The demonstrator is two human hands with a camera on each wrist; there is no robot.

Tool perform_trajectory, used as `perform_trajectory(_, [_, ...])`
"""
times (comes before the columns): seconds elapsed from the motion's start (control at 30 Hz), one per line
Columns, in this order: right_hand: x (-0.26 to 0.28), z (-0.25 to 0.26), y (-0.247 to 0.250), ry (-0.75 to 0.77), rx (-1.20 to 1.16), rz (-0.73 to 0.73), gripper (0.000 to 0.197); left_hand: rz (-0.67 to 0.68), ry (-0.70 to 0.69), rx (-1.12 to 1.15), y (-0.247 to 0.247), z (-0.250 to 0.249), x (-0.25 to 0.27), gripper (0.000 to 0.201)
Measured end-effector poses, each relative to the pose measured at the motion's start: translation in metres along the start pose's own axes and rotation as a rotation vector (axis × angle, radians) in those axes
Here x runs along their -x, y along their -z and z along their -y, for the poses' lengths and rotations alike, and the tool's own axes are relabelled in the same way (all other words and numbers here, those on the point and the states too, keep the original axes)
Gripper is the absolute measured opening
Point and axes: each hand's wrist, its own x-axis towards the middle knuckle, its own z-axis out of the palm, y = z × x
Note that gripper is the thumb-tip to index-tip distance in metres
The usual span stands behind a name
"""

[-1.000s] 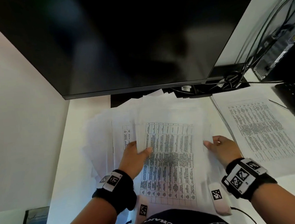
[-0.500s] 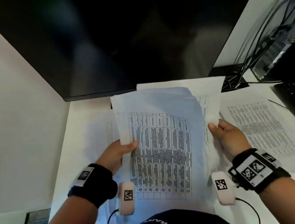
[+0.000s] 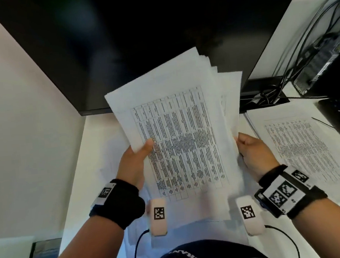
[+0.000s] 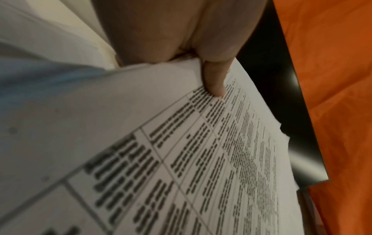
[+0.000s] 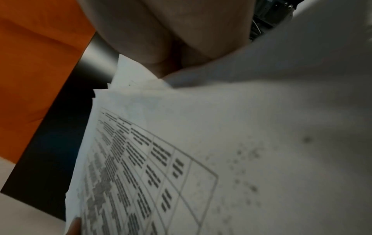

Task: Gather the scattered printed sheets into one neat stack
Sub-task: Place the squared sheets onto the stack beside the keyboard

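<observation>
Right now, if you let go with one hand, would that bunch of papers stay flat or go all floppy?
Probably floppy: the bundle of sheets is thin paper, gripped at both side edges by the left hand and right hand. It may also slide apart, since its top corners already fan out unevenly. It looks light enough for one hand.

dark monitor (image 3: 136, 39), tangled cables (image 3: 269, 95), white desk (image 3: 95, 135)

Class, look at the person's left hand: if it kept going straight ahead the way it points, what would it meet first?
Probably the dark monitor; depth is unclear. The left hand holds the sheets.
</observation>
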Motion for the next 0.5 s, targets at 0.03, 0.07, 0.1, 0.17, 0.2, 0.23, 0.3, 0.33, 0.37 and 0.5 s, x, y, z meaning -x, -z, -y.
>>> perform_trajectory(0.03, [0.002, -0.004, -0.002, -0.027, 0.016, 0.008, 0.025, 0.027, 0.010, -0.051, 0.000, 0.004, 0.001, 0.073])
perform_trajectory(0.07, [0.004, -0.007, -0.004, -0.044, 0.015, 0.028, 0.024, 0.044, 0.002, -0.130, 0.001, 0.009, 0.001, 0.062])
perform_trajectory(0.1, [0.007, -0.009, -0.005, -0.068, -0.012, 0.034, 0.026, 0.055, -0.016, -0.205, 0.000, 0.013, 0.003, 0.053])
perform_trajectory(0.17, [0.014, -0.010, -0.010, -0.110, -0.086, 0.035, 0.041, 0.036, -0.040, -0.282, -0.002, 0.019, 0.007, 0.056])
perform_trajectory(0.2, [0.018, -0.012, -0.012, -0.100, -0.053, 0.047, 0.046, 0.017, -0.046, -0.286, -0.004, 0.022, 0.007, 0.068])
perform_trajectory(0.23, [0.019, -0.013, -0.014, -0.073, 0.021, 0.050, 0.049, 0.001, -0.051, -0.280, -0.004, 0.025, 0.007, 0.083])
perform_trajectory(0.3, [0.021, -0.013, -0.017, -0.006, 0.171, 0.074, 0.048, -0.027, -0.053, -0.285, -0.005, 0.025, 0.006, 0.102])
perform_trajectory(0.33, [0.021, -0.010, -0.017, 0.031, 0.226, 0.080, 0.041, -0.042, -0.050, -0.312, -0.005, 0.023, 0.006, 0.102])
perform_trajectory(0.37, [0.021, -0.007, -0.016, 0.070, 0.263, 0.075, 0.032, -0.050, -0.064, -0.350, -0.005, 0.019, 0.005, 0.094])
perform_trajectory(0.5, [0.031, 0.030, -0.011, 0.301, 0.234, -0.013, 0.031, -0.043, -0.272, -0.422, -0.015, -0.028, 0.014, 0.033])
